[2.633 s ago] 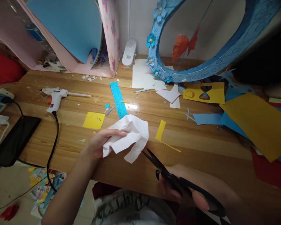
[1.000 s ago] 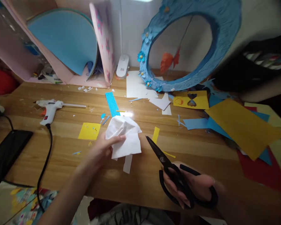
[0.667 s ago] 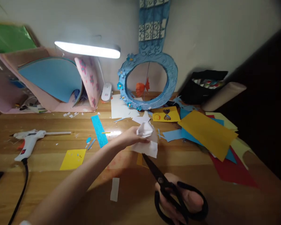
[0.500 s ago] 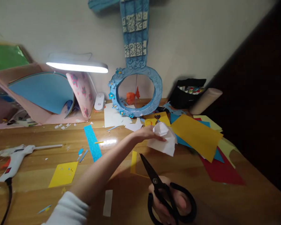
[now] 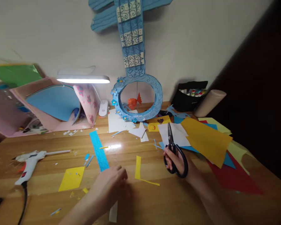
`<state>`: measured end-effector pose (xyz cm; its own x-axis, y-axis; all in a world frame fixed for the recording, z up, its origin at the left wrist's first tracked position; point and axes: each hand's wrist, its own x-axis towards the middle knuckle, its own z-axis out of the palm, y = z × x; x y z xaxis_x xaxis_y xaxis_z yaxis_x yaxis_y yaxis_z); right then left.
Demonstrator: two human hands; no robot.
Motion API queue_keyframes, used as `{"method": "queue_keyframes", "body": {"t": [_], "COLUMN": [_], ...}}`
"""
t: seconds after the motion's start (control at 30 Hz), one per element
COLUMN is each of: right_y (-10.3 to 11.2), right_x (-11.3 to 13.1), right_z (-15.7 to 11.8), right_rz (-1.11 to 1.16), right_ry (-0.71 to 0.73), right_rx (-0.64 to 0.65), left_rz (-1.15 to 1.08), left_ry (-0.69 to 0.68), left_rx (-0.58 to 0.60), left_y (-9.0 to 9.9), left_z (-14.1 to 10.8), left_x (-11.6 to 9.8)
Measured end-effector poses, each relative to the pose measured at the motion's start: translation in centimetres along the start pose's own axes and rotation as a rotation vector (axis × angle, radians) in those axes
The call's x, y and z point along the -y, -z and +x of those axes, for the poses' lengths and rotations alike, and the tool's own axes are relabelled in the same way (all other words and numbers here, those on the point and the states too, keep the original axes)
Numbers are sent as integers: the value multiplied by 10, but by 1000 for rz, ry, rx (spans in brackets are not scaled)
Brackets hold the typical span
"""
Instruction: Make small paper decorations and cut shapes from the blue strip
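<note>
My right hand [image 5: 174, 159] is closed round the handles of black scissors [image 5: 170, 137]. The blades point away from me, nearly together, over a white sheet of paper [image 5: 178, 132]. My left hand [image 5: 110, 186] hangs low over the table with its fingers bent downward; the fingertips are mostly hidden. Part of a pale strip [image 5: 113, 214] shows just below that hand, and a blue patterned strip [image 5: 99, 151] ends close to its knuckles. Between my hands lie an upright yellow strip [image 5: 138, 167] and a thin yellow sliver [image 5: 151, 182].
A glue gun [image 5: 31, 165] and a yellow paper piece [image 5: 71, 178] lie at the left. Coloured sheets, topped by a large yellow sheet [image 5: 207, 139], cover the right side. A blue guitar-shaped craft [image 5: 160, 93], a lamp [image 5: 84, 79] and a black pouch [image 5: 187, 101] stand behind.
My left hand has let go of the white paper and come back toward the pale strip. My right hand has moved up and right with the scissors. The view has shifted slightly.
</note>
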<state>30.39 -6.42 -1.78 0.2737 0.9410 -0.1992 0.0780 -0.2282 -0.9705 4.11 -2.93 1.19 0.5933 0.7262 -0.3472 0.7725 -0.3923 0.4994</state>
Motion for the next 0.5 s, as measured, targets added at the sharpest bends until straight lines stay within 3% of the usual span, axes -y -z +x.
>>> {"method": "queue_keyframes", "body": {"t": [0.1,0.17,0.27,0.37,0.5], "right_y": [10,12,6,-2,-5], "right_x": [0,1,-1,-9,-19], "right_z": [0,0,3,8,10], "right_rz": [-609,-817,-932,-990,-1039], "right_ry": [98,132,133,149,229], "right_rx": [-104,-88,-37,-69,-132], "left_rz": [-173,-242,-280,-263,-186], "left_ry": [23,64,119,164,76], "left_rx": [-135,-165,-214,-279,-315], "left_y": [-24,-36,-48,-52,-56], "left_z": [-31,-39,-42,-40,-37], "left_x": [21,28,28,24,33]}}
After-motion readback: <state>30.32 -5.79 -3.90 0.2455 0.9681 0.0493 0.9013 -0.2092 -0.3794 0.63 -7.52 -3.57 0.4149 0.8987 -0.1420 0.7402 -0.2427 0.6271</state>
